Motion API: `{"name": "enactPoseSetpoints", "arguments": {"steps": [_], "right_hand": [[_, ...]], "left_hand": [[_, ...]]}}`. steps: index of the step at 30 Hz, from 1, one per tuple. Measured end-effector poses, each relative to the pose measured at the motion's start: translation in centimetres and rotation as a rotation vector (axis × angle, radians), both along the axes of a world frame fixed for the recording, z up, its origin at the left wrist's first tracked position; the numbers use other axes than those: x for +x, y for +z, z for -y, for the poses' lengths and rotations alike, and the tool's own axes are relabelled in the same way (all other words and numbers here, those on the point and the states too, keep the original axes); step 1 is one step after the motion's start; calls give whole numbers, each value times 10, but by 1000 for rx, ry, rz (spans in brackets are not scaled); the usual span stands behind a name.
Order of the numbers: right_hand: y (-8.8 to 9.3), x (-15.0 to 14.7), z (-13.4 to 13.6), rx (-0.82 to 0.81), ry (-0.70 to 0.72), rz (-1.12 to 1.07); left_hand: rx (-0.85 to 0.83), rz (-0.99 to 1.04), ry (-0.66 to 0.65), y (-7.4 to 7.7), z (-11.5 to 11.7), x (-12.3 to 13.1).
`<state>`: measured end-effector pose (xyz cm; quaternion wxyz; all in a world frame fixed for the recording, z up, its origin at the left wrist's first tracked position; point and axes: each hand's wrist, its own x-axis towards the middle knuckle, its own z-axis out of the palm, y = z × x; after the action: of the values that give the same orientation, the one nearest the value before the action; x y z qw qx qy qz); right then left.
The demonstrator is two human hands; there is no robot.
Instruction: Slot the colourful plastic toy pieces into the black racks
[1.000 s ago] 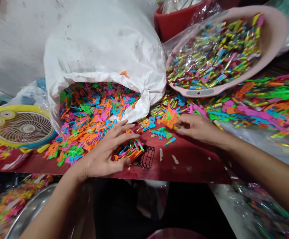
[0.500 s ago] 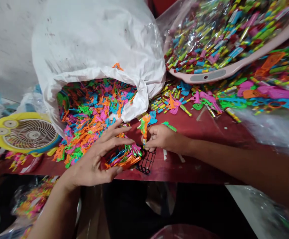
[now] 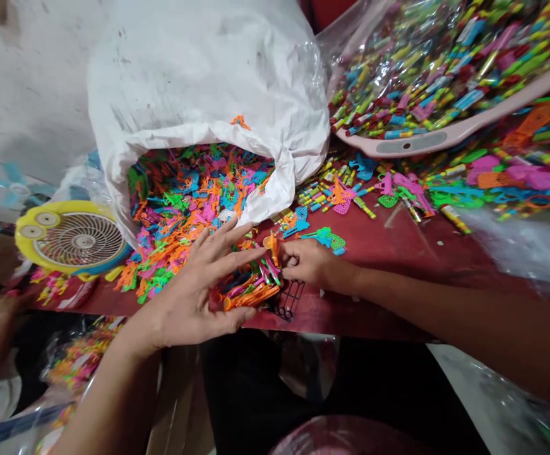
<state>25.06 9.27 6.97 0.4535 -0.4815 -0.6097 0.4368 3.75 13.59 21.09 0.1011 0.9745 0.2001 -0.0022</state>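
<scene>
Tightly pinched in the curled right grip (image 3: pixel 305 262), an orange plastic piece (image 3: pixel 272 248) stands just above a bunch of moulded plastic pieces (image 3: pixel 249 292) on the red bench (image 3: pixel 374 303); the left grip (image 3: pixel 194 291), fingers spread apart, cups that bunch, keeping it gathered near the white sack (image 3: pixel 199 82).
</scene>
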Motion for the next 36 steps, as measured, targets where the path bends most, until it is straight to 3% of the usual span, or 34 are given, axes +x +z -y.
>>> {"name": "enactPoseSetpoints", "arguments": {"steps": [8, 17, 26, 33, 36], "right_hand": [[-2, -2, -2, -28, -145, 126], [-1, 3, 6, -24, -186, 87], [20, 15, 14, -215, 0, -44], [12, 19, 13, -57, 62, -149], [9, 21, 10, -36, 57, -91]], "left_hand": [[56, 71, 77, -9, 20, -14], [66, 161, 54, -25, 22, -18], [70, 172, 61, -24, 23, -17], [58, 190, 67, -26, 22, -16], [46, 196, 73, -26, 22, -16]]}}
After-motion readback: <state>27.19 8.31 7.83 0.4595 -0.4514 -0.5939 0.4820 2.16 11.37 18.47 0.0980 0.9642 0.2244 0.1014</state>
